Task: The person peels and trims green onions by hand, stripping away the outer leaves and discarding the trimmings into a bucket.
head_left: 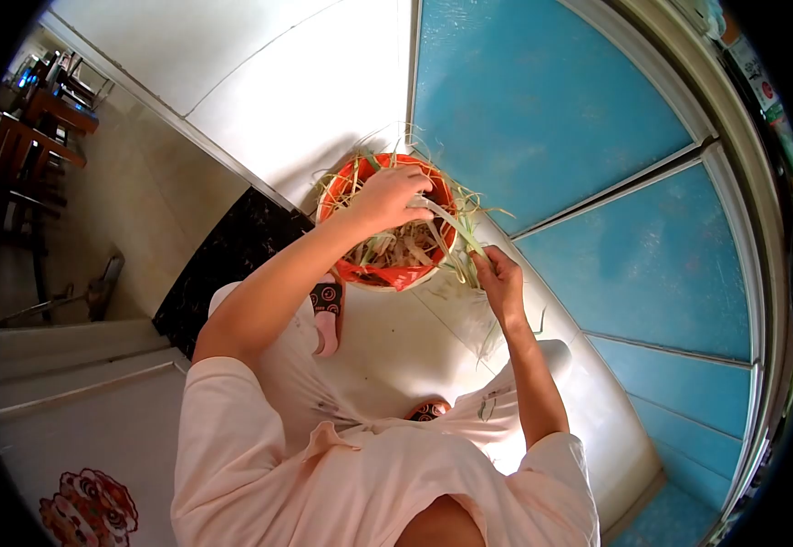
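Note:
A long pale stalk with a green end [456, 223] stretches between my two hands. My left hand [396, 197] is above the bin, its fingers closed around the white end of the stalk. Lower and to the right, my right hand [500, 278] pinches the green part. Beneath my left hand stands a round bin with a red liner [396, 276], holding brownish peelings and dry leaves [392, 248]. Thin green and yellowish strands hang over its rim. More leafy stalks lie beside the bin, close to my right hand, partly in a clear plastic bag [486, 333].
Blue cabinet doors [570, 109] rise to the right of the bin. A white wall panel [269, 82] stands behind it. Dark wooden chairs [22, 169] are at the far left, and a black floor strip [228, 260] lies left of the bin. My slippered foot [327, 310] is near the bin.

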Action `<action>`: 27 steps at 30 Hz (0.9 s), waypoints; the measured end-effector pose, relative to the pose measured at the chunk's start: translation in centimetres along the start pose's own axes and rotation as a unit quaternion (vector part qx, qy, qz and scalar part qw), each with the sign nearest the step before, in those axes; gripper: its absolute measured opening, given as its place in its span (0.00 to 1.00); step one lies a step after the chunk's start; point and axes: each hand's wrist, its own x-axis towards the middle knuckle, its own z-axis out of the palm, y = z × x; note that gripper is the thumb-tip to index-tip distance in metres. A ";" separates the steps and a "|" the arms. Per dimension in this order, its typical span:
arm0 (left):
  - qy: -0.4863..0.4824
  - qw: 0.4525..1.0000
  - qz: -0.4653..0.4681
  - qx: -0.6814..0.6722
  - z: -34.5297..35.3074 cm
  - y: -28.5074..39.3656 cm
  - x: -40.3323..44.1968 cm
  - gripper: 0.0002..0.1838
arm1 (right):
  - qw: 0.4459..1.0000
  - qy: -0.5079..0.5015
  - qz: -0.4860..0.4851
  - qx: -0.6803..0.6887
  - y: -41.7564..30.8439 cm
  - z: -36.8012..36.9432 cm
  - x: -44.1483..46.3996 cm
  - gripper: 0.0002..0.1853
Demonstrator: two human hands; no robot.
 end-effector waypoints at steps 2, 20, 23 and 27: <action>-0.067 0.995 -0.065 0.033 -0.3 1.0 0.1 0.14 | 0.998 -0.028 0.031 0.038 -0.8 -0.1 -0.2 0.08; -0.028 0.971 -0.211 0.104 0.1 -2.7 -1.3 0.10 | 0.985 -0.129 0.030 0.116 -2.3 3.5 4.1 0.12; -0.030 0.963 -0.230 0.140 0.3 -4.9 -1.7 0.08 | 0.989 -0.139 0.008 0.058 -4.1 2.8 3.1 0.11; -0.038 0.955 -0.252 0.149 0.5 -5.6 -1.7 0.12 | 0.992 -0.117 -0.018 -0.043 -4.7 2.5 1.9 0.10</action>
